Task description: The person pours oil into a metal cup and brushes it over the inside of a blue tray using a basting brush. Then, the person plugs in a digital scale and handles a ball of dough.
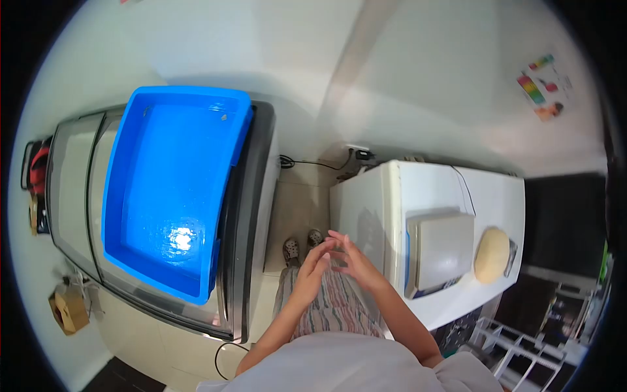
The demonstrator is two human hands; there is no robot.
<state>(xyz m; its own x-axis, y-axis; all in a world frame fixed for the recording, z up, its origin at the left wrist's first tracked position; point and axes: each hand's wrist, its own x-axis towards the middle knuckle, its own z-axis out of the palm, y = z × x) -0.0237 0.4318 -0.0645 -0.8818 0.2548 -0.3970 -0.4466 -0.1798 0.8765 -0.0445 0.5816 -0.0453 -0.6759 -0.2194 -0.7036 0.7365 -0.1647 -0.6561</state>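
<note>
1. Bringing the left hand (318, 257) and right hand (353, 260) together in front of the body, the person is working with both in the gap between the glass-topped case (262, 144) and the white cabinet (366, 196). For good control, bending the elbows softly and loosening the wrists is probably helping, as is holding the fingers clear of the cabinet's near side.

2. The left hand is opening loosely, its fingers bending slightly and pointing towards the right hand. It is gripping nothing that shows.

3. The right hand is opening too, its fingers spreading apart and reaching across towards the left fingers. It is showing no object in its grasp. The fingertips are overlapping in this view; whether they are actually touching, one cannot tell.

4. Nearest to the hands, the white cabinet is standing just right of them. On its top, the grey box (444, 245) is lying towards the left edge, and the pale lump (492, 255) is resting just right of it.

5. On the left, the blue tray (170, 163) is sitting on the case, well apart from both hands.
</note>
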